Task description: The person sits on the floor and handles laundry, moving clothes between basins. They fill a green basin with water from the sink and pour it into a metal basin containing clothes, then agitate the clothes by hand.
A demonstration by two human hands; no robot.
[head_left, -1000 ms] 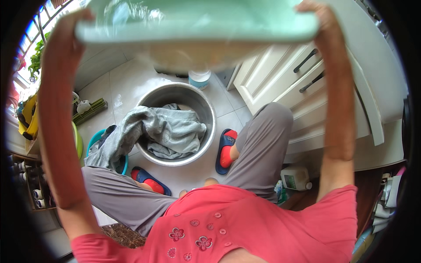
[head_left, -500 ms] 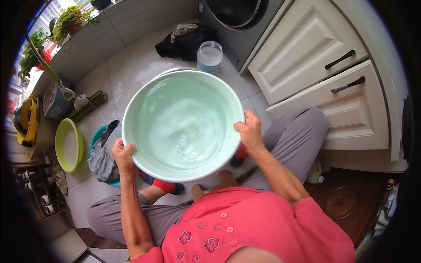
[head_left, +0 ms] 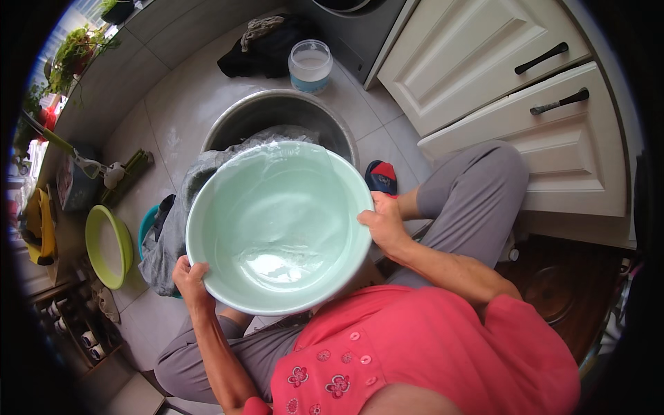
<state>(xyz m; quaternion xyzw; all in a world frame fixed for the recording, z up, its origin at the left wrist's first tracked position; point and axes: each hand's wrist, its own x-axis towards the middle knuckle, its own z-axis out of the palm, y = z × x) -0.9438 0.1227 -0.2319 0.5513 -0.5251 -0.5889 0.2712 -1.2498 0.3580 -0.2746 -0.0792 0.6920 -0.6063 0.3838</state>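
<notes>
A pale mint basin [head_left: 280, 228] with water in it is held low over my lap. My left hand [head_left: 193, 281] grips its near-left rim and my right hand [head_left: 382, 223] its right side. The basin tilts away from me, and clear water appears to run over its far rim. Directly beyond and partly beneath it is a large steel tub [head_left: 242, 111] with grey cloth [head_left: 181, 221] inside and draped over its left side. A teal basin [head_left: 148, 225] under that cloth is mostly hidden.
A lime basin [head_left: 121, 256], mop [head_left: 111, 176], yellow object [head_left: 38, 228] and shoe rack [head_left: 83, 332] stand left. Beyond are dark cloth [head_left: 252, 55], a clear tub [head_left: 310, 72] and a grey appliance [head_left: 353, 41]. White cabinets [head_left: 477, 69] border the right; plants [head_left: 76, 48] line the window ledge.
The mint basin has come down from high in the view with both hands on it. Since half a second ago it has moved nearer my body, uncovering more steel tub, and water now reaches its far rim.
</notes>
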